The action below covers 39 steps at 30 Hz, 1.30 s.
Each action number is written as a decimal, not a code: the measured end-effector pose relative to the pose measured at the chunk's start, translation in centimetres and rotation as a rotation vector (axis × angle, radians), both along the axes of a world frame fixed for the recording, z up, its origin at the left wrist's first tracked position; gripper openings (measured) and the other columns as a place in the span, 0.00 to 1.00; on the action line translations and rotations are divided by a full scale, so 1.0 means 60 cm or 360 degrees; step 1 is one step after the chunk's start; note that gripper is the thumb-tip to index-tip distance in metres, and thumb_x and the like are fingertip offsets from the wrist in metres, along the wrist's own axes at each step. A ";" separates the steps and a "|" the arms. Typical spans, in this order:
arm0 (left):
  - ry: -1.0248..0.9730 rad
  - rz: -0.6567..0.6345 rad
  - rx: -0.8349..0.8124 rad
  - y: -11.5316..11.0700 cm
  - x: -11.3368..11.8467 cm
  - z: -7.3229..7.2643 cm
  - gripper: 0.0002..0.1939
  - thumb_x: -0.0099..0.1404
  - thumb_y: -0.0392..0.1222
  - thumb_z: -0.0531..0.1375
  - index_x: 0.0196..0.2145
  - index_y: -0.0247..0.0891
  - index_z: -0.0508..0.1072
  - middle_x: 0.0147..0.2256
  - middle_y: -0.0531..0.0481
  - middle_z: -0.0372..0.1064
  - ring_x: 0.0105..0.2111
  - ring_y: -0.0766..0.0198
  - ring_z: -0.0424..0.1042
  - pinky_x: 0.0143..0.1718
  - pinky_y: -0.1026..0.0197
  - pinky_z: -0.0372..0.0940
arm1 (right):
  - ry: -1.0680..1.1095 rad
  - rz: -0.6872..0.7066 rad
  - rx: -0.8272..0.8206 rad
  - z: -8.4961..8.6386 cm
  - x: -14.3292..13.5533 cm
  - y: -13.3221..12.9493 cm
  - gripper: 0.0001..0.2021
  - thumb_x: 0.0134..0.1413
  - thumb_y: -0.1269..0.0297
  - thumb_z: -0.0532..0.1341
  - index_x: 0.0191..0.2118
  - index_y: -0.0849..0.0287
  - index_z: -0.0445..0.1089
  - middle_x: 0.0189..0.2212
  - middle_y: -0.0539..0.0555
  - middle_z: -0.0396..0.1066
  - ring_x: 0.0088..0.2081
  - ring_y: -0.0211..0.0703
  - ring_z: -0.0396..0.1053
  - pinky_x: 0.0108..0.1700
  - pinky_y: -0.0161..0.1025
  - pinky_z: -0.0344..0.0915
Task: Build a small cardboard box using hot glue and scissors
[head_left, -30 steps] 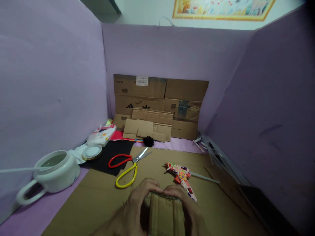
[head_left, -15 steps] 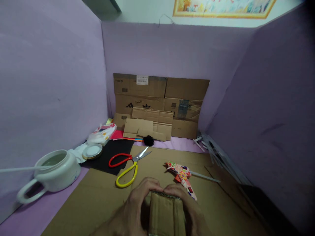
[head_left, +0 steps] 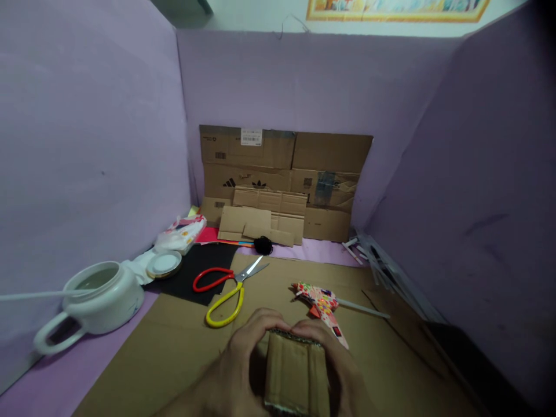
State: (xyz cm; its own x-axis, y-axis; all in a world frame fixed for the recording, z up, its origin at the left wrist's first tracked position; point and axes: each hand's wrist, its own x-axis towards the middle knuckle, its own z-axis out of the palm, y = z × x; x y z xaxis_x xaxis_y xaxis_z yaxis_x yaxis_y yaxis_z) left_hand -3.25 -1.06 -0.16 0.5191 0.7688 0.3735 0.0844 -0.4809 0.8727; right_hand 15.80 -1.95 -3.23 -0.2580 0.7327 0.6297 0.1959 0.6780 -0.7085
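Cardboard block (head_left: 296, 373) over brown cardboard mat (head_left: 165, 347), between lilac walls (head_left: 313, 81)

white pot (head_left: 108, 307), left | round lid (head_left: 164, 262) near it | black bundle (head_left: 263, 245) | framed picture (head_left: 397, 9), top

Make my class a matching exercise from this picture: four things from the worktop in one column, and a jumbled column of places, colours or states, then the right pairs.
Things:
1. cardboard block
2. scissors
3. glue gun
4. handled pot

Descriptions:
A. lying with blades apart, handles red and yellow
B. white, at the far left
C. held between the left hand and the right hand
D. covered in a many-coloured pattern

Right pairs: 1-C, 2-A, 3-D, 4-B
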 end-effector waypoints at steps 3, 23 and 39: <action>-0.0005 0.0015 -0.0026 -0.001 0.001 0.000 0.34 0.42 0.34 0.69 0.47 0.41 0.64 0.46 0.45 0.64 0.43 0.52 0.69 0.46 0.52 0.65 | 0.0025 -0.0006 0.0060 -0.002 -0.002 0.001 0.25 0.43 0.52 0.63 0.49 0.52 0.66 0.39 0.56 0.71 0.38 0.53 0.72 0.38 0.42 0.69; -0.0015 0.0024 -0.0051 0.000 0.001 -0.001 0.33 0.42 0.33 0.69 0.46 0.41 0.63 0.45 0.46 0.64 0.44 0.52 0.69 0.45 0.54 0.65 | 0.0034 0.0004 -0.0176 0.023 -0.006 -0.014 0.22 0.44 0.53 0.65 0.48 0.51 0.67 0.39 0.56 0.71 0.40 0.53 0.72 0.41 0.42 0.69; -0.0004 0.0025 -0.0003 -0.002 0.001 -0.001 0.34 0.41 0.33 0.69 0.46 0.42 0.63 0.45 0.46 0.64 0.44 0.52 0.69 0.46 0.53 0.64 | -0.0030 -0.0040 -0.0178 0.029 -0.004 -0.017 0.24 0.42 0.53 0.66 0.48 0.50 0.67 0.40 0.55 0.71 0.41 0.53 0.72 0.41 0.42 0.69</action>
